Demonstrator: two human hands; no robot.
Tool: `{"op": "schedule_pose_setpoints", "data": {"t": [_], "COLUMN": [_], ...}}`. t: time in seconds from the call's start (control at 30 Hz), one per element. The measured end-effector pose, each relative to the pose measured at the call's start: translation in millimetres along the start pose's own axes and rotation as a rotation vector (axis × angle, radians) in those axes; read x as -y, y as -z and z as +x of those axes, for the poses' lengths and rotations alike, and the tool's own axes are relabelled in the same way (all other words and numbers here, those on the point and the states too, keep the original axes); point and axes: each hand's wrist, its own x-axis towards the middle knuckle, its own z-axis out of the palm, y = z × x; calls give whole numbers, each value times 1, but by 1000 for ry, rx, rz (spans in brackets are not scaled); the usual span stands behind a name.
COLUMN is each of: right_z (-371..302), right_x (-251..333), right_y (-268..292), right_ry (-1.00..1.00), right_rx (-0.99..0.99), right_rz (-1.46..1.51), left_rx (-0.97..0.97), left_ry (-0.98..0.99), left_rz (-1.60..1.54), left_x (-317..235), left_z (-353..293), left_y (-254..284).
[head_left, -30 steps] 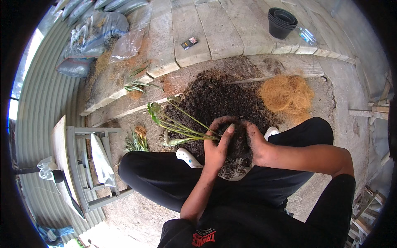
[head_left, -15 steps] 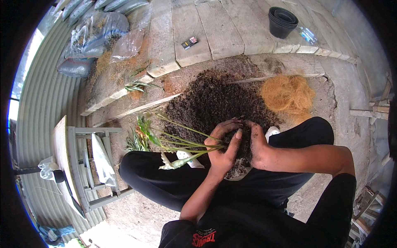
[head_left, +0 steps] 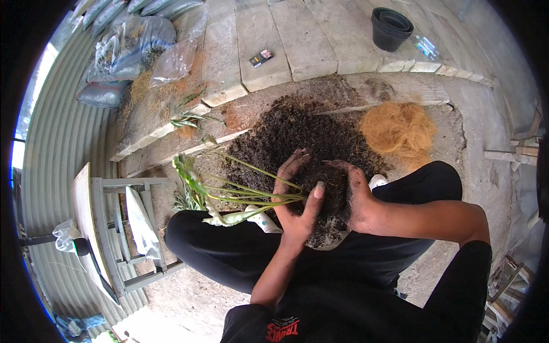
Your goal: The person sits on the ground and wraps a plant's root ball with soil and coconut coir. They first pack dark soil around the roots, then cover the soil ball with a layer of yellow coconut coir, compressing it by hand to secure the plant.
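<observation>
One leafy plant (head_left: 254, 202) lies sideways, its dark root ball (head_left: 333, 184) held between our left hand (head_left: 290, 214) and right hand (head_left: 359, 200). Its pale green stems run leftward across the left hand and end in green and cream leaves (head_left: 190, 171) well out beyond it. Our left hand holds its side of the ball in a wide V, fingers pointing away from us, thumb laid over the soil. Our right hand is cupped, soil-smeared, against the other side. Just below both hands lies grey-flecked soil (head_left: 325, 231); whether the root ball touches it, we cannot tell. Beyond our fingers spreads a broad heap of dark potting soil (head_left: 286, 134). Past the right hand, farther off, we see a tangled mound of orange-brown coir-like fibre (head_left: 397, 128). Our white clogs (head_left: 262, 219) show near the hands, one to each side. Much farther ahead of the hands are nested black pots (head_left: 391, 31) with a clear plastic bottle (head_left: 426, 47) beside them, off to the right, and filled sacks (head_left: 128, 54) to the far left.
</observation>
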Motion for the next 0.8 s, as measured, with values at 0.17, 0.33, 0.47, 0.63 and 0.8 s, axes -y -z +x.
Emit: {"op": "schedule_pose_setpoints", "data": {"t": [0.17,0.33,0.47,0.63,0.8], "right_z": [-2,-2,1,3,-1], "right_x": [-2,-1,0,6,7], "right_y": [-4,-6,-2,-4,-8], "right_ry": [14,-52,-63,-42,20], "right_rx": [-88,-123,-106,11,-50], "right_rz": [-13,30,12,-17,-14], "left_rx": [150,211,210,76,88], "left_ry": [-68,-148,-118,-3,-56], "left_rz": [152,257,187,-34,29], "left_x": [2,3,4,3,9], "left_z": [1,7,8,2,1], "left_y": [-2,2,5,2,4]}}
